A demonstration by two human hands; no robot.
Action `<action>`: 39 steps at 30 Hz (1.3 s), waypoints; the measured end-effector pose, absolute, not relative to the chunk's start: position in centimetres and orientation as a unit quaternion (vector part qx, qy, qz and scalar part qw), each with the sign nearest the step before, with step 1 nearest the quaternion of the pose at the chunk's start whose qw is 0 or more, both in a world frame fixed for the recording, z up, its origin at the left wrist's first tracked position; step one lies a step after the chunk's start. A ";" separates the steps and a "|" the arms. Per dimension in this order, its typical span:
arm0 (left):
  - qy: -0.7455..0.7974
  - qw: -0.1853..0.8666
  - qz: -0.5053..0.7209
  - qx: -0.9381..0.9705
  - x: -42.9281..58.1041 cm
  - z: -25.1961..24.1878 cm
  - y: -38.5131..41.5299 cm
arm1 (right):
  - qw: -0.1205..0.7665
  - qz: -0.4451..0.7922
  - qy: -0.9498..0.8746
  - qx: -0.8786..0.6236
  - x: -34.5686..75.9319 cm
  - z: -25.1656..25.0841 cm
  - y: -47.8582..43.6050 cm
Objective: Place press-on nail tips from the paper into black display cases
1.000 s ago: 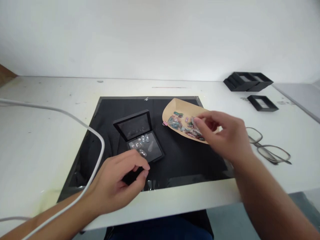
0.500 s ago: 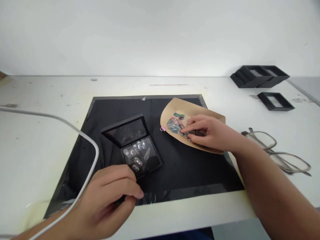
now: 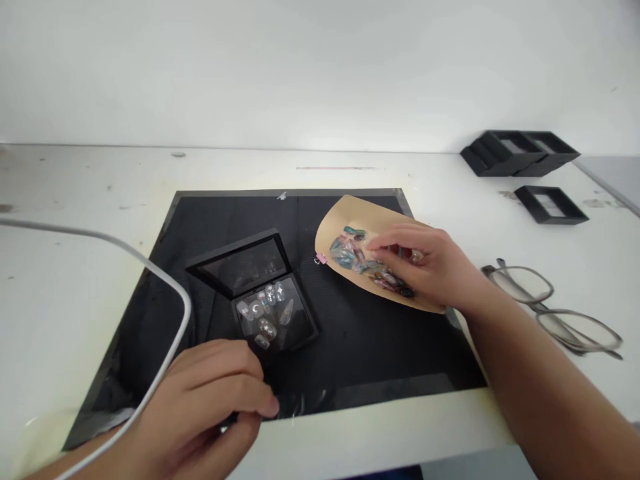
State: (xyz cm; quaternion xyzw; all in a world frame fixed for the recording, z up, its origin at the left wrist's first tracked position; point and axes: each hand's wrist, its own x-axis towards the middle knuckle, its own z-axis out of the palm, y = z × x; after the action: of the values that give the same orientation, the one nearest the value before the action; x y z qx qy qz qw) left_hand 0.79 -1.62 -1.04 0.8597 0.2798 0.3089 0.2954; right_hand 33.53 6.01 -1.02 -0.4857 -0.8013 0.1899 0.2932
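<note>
On the paper tray, my right hand has thumb and forefinger almost pinched over the fake nails, can't tell if one's caught. Left hand's loosely curled near the open black case, contents hidden.

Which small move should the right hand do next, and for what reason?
Probably, the right hand should pinch and lift just one of the loose pieces in the tan tray: it is right among them, though whether it grips one is unclear, and the black case stands open.
</note>
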 end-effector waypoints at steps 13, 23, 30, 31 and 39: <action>0.218 0.288 0.287 0.887 0.6 -1.7 -2.2 | 0.488 0.479 -0.606 -0.406 32.6 -0.2 4.4; 0.199 0.252 0.289 0.901 0.6 -1.1 -2.0 | 0.461 0.584 -0.554 -0.373 32.1 1.7 3.0; 0.181 0.259 0.303 0.899 0.5 -1.4 -2.1 | 0.469 0.641 -0.569 -0.215 31.6 1.7 2.9; 0.180 0.260 0.306 0.898 0.5 -1.4 -2.1 | 0.477 0.641 -0.569 -0.194 31.5 1.6 2.8; 0.186 0.263 0.322 0.890 0.7 -1.4 -2.0 | 0.471 0.640 -0.582 -0.172 31.3 0.8 1.8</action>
State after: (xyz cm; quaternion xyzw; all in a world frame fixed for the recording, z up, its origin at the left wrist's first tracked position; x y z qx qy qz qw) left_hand 0.73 -2.03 -1.39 0.8902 0.1860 0.3218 0.2633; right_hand 31.29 1.84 0.77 -0.1720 -0.5822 0.6401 0.4709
